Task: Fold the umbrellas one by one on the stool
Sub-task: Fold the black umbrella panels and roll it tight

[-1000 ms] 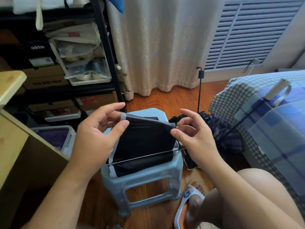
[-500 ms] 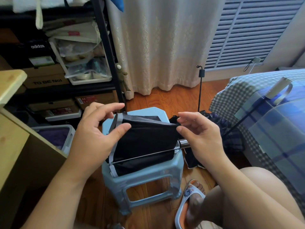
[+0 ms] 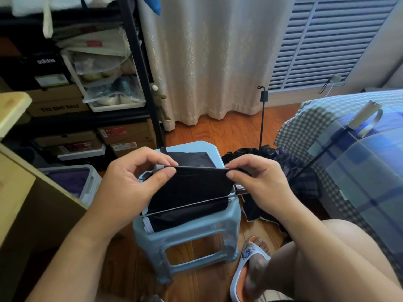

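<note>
You've got the black umbrella lying across the top of the blue stool, and both grips are clenched on one fold of its cloth: your left hand pinches the end near the stool's left edge, your right hand pinches the end toward the right edge. Holding that panel taut between the two pinches looks meant to flatten the crease above the metal rib so it lies neat. Another dark umbrella waits on the floor beside the stool's right edge.
</note>
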